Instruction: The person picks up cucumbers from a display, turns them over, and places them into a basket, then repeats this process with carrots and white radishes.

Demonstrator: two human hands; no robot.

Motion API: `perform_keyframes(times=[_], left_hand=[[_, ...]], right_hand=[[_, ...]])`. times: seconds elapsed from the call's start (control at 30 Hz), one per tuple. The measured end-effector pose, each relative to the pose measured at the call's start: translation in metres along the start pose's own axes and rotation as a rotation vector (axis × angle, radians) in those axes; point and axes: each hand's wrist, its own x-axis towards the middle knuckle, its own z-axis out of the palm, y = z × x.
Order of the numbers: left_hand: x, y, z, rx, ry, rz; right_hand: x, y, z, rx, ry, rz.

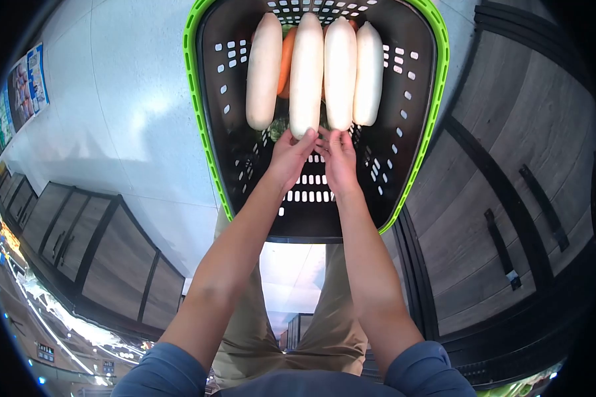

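Several white radishes lie side by side, lengthwise, in a black basket point(202, 79) with a bright green rim. My left hand point(291, 157) is closed at the near end of the second white radish point(306, 73) from the left, thumb on top. Just beside it, my right hand point(338, 159) grips the near end of the third white radish point(340, 73), fingers curled around the tip. Another white radish point(263, 76) lies at the left and one more white radish point(368, 76) at the right. Beneath them show an orange carrot point(286, 63) and a leafy green vegetable point(279, 129), mostly hidden.
The basket stands on a pale shiny floor point(132, 132) in front of my legs. Dark wood-grain cabinets point(483, 198) with black handles run close along the right. More low cabinets point(106, 245) stand at the left, and a display with printed pictures point(30, 86) is at the far left.
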Motion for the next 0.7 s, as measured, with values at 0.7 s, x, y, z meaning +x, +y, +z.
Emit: perform_keyframes(times=[0.7], left_hand=[[0.023,0.024,-0.012,0.431,-0.001,0.006]], right_hand=[[-0.006,0.022,-0.001,-0.032,-0.105,0.297]])
